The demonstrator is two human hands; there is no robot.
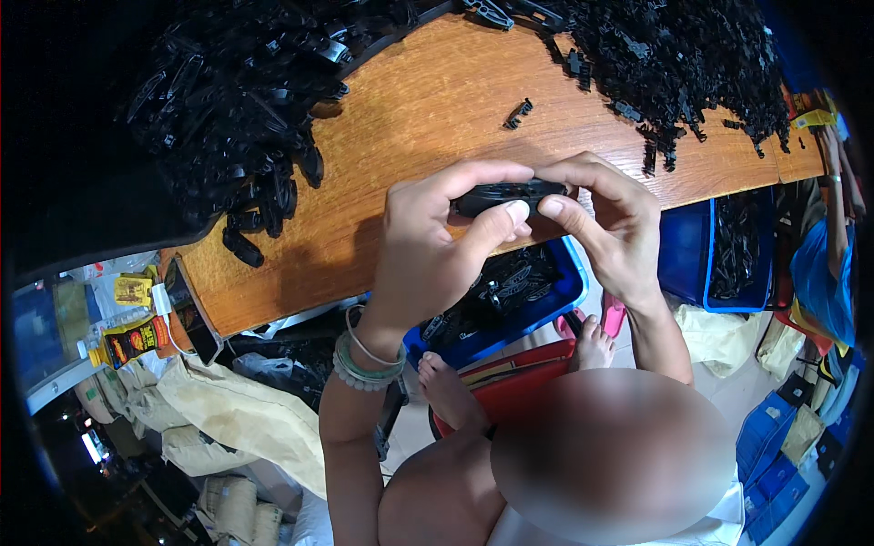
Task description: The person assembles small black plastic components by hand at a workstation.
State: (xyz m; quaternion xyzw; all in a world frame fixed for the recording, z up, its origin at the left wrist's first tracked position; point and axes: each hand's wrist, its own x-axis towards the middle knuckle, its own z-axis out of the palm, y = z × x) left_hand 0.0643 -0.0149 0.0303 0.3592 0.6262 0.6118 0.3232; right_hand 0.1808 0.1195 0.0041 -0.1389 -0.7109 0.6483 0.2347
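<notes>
Over the near edge of the wooden table, both of my hands grip one elongated black plastic part (496, 197). My left hand (437, 227), with bracelets on its wrist, closes thumb and fingers round the part's left end. At its right end, my right hand (612, 205) pinches with thumb and curled fingers. The fingers cover much of the part, so its exact kind does not show. Past my hands, a small black clip-like piece (519, 114) lies alone on the wooden table (410, 118).
Black plastic parts heap up at the far left (237, 118), and small black pieces (674, 64) at the far right. Below the table edge stands a blue bin (578, 287) of black parts, with another blue bin (710, 264) to the right. Sacks (246, 409) lie at lower left.
</notes>
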